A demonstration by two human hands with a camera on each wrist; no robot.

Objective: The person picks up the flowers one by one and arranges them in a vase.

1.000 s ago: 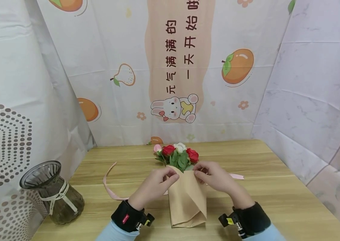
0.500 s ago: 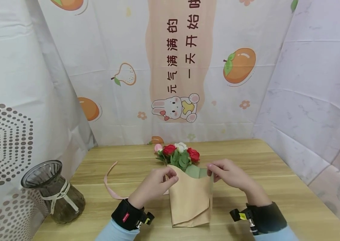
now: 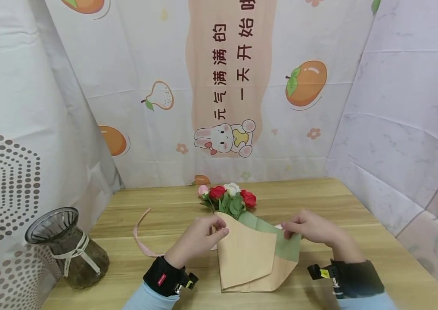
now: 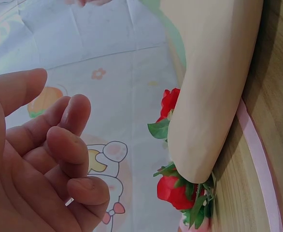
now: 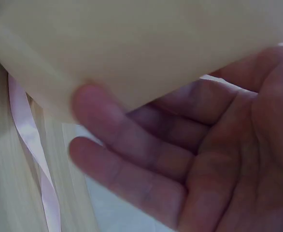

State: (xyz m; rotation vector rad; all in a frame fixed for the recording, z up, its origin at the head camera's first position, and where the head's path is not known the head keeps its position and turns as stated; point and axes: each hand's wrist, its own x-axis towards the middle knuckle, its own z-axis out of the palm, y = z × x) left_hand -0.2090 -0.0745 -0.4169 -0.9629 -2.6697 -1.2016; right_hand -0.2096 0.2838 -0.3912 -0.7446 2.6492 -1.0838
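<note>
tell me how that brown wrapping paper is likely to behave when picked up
The brown wrapping paper is probably light and bendy, since its thin sheet curves along the upper edge. It likely holds creases, judging by the folded front flap. The flowers might shift inside, as no tie shows around its front.

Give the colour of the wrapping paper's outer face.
Light brown; the wrapping paper's outer face shows best in the head view.

Light-blue sleeves (image 3: 151, 299) meet black wristbands (image 3: 359, 280) with black, yellow-marked mounts (image 3: 314, 271), the left band bearing a red tag (image 3: 162, 280).
</note>
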